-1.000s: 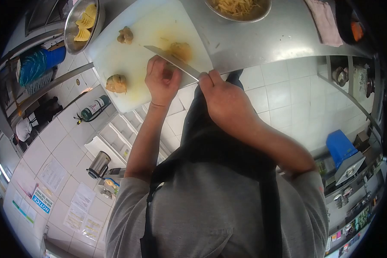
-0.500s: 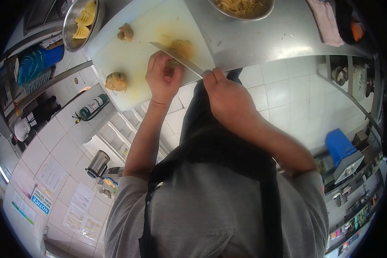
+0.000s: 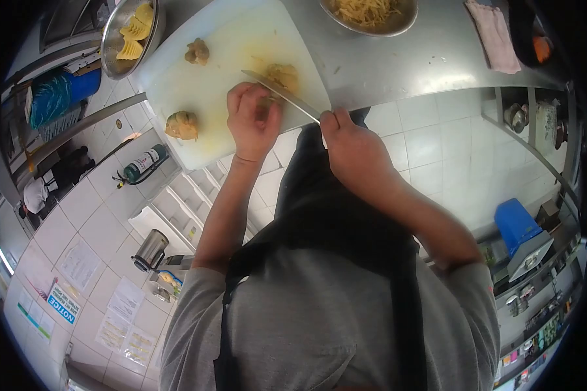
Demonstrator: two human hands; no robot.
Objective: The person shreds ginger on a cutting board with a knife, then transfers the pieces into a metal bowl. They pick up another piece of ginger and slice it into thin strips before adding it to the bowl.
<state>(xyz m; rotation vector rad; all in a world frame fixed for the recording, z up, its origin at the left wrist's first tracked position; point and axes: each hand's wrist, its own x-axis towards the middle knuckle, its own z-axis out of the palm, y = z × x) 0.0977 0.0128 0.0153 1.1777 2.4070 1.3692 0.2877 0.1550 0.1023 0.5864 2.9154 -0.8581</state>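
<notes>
A lump (image 3: 182,126) is lying near the left edge of the cutting board (image 3: 215,78), the right hand (image 3: 355,146) clasping a knife (image 3: 281,91), the curled left hand (image 3: 249,127) obscuring its indeterminable grip.

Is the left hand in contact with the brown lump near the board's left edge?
Apart. The head view shows a strip of white cutting board between the left hand and the brown lump.
</notes>
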